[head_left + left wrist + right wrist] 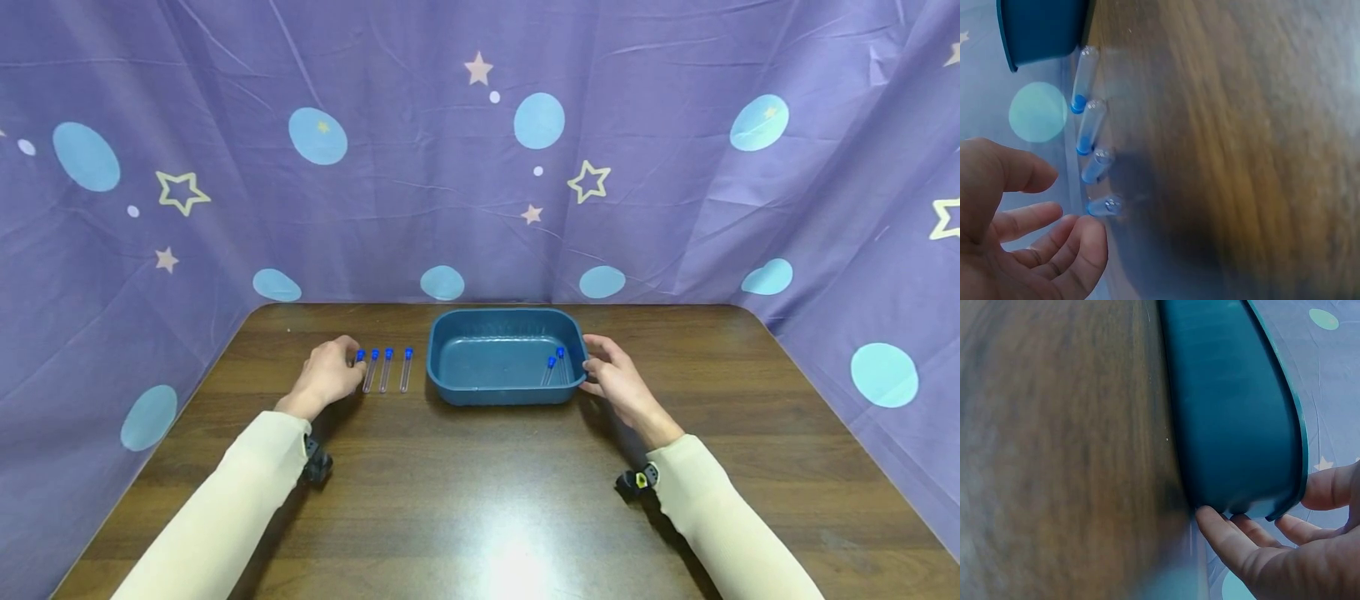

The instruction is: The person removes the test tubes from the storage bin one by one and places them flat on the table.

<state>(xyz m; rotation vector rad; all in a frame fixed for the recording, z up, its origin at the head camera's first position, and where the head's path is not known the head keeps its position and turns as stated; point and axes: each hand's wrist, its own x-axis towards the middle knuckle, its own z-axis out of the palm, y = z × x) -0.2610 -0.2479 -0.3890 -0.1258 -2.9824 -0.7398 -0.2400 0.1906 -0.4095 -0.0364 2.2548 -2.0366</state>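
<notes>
We have four capped tubes (pixel 382 370) lying side by side on the wooden table (pixel 480 500), blue caps pointing away from us, just left of the blue tray (pixel 450 367). Laid parallel and apart like this, each one offers its own clear span for the fingers

Our left hand (pixel 328 375) sits at the leftmost tube (pixel 1105 205). In the left wrist view the fingers (pixel 1079 244) are loosely curled and slightly spread, fingertips just short of that tube's blue cap; we see no pinch on it, and the thumb stands apart above. The other three tubes lie beyond the fingertips, toward the tray

Our right hand (pixel 618 383) is at the tray's right end. In the right wrist view the fingers (pixel 1235 540) are relaxed and a little spread, their tips touching the tray's outer wall under the rim, while the thumb (pixel 1329 487) lies along the rim edge. We judge this a steadying contact, keeping the tray from sliding

Inside the tray, two more tubes (pixel 555 365) rest against the right wall, just across it from the right fingertips, caps toward the back
</notes>
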